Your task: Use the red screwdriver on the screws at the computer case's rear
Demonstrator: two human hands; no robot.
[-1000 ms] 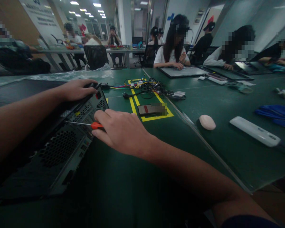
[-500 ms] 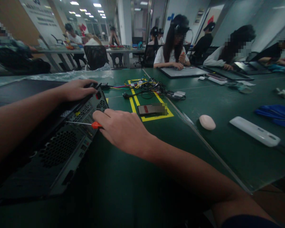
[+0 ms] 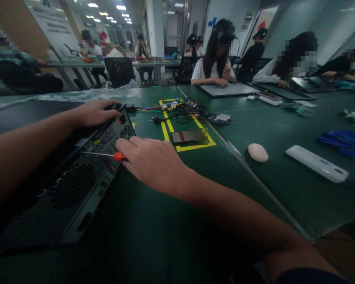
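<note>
A black computer case [image 3: 73, 189] stands at the left, its back panel with vents and ports facing me. My left hand [image 3: 96, 112] rests over the case's top rear edge, thumb lying along it and fingers partly out of sight beyond. In my right hand [image 3: 154, 163] is a screwdriver with an orange handle [image 3: 119, 156], the fingers wrapped round it. Its thin metal shaft points left, and the tip meets the back panel near the upper edge. Whether a screw sits at the tip cannot be made out.
Beyond the hands lie tangled cables [image 3: 192, 107] and a phone [image 3: 185, 137] inside yellow tape. A pale mouse [image 3: 257, 152], a white elongated device [image 3: 317, 163] and blue cloth [image 3: 344, 142] are at the right. Several people sit across the green table [image 3: 225, 173].
</note>
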